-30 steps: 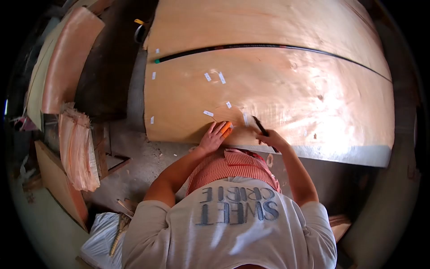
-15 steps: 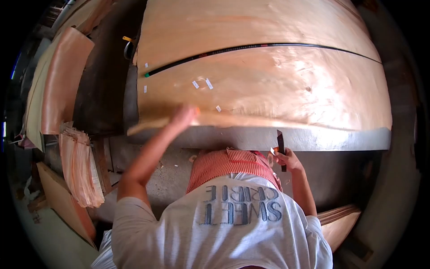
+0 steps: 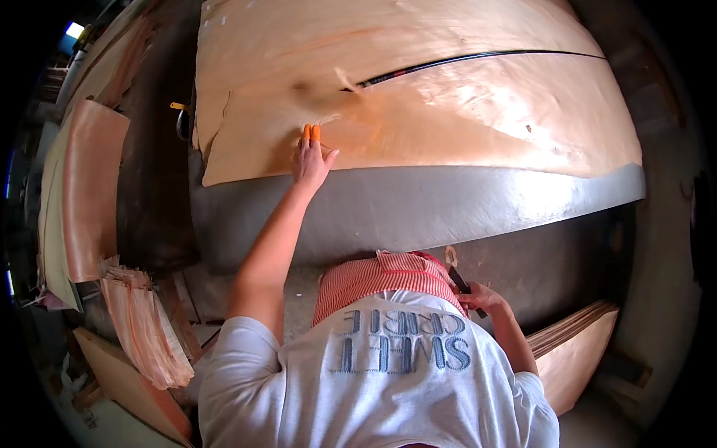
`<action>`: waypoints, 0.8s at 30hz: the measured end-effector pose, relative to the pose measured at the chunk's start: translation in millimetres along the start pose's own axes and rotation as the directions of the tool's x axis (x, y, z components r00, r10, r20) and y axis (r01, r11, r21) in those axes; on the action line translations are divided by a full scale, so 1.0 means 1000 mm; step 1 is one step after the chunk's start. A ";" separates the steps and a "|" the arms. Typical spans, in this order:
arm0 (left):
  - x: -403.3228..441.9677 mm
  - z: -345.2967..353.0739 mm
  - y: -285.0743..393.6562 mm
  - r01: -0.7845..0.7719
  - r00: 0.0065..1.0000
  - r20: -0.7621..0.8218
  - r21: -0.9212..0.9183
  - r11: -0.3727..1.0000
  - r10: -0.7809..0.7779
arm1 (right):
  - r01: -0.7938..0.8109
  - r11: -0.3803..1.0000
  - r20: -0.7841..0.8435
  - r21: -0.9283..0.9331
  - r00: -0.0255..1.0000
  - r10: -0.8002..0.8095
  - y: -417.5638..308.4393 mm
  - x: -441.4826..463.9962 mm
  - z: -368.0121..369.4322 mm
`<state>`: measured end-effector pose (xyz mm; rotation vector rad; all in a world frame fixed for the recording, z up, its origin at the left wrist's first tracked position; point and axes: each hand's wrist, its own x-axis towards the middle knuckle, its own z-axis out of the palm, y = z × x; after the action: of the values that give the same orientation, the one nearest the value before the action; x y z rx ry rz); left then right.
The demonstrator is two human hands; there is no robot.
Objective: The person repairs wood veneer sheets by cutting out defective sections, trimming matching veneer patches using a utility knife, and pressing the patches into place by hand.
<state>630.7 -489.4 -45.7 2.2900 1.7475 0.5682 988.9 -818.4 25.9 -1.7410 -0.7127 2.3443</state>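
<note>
My left hand [image 3: 310, 163] lies on a thin wood veneer sheet [image 3: 254, 153], fingers stretched out, with orange tape on two fingertips. Beyond the fingers, a blurred part of the sheet is raised or folded over. A long thin black rod [image 3: 448, 63] rests across the veneer, its left end hidden under that raised part. My right hand [image 3: 484, 298], low beside my hip, is closed round a dark flat knife [image 3: 458, 280].
The grey table top [image 3: 418, 201] shows along the near edge. Bundled veneer strips [image 3: 142, 321] and a curved veneer sheet [image 3: 93, 187] stand at left. Stacked sheets [image 3: 579, 358] lean at lower right. A yellow-handled tool [image 3: 179, 106] is beyond the table's left side.
My left hand has moved forward onto the veneer, whose near edge shifted away, baring more table. The rod's green end and nearby white labels became covered. My right hand lowered the knife towards my hip.
</note>
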 end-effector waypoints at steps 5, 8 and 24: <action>0.012 0.028 0.005 -0.006 0.999 -0.040 0.036 0.999 0.008 | -0.006 0.989 -0.093 -0.149 0.996 -0.008 -0.010 -0.008 0.007; 0.009 0.012 0.040 -0.205 0.975 -0.093 -0.056 0.977 0.199 | -0.028 0.953 -0.177 -0.300 0.984 -0.027 -0.009 -0.018 0.011; -0.035 0.097 0.183 0.838 0.302 0.923 -0.377 0.395 0.240 | 0.147 0.915 -0.224 -0.376 0.944 -0.244 0.064 -0.021 -0.073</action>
<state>824.9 -567.2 -68.6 0.8679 0.8688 -0.0591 1074.1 -861.5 -0.9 -1.9619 -1.2582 1.8849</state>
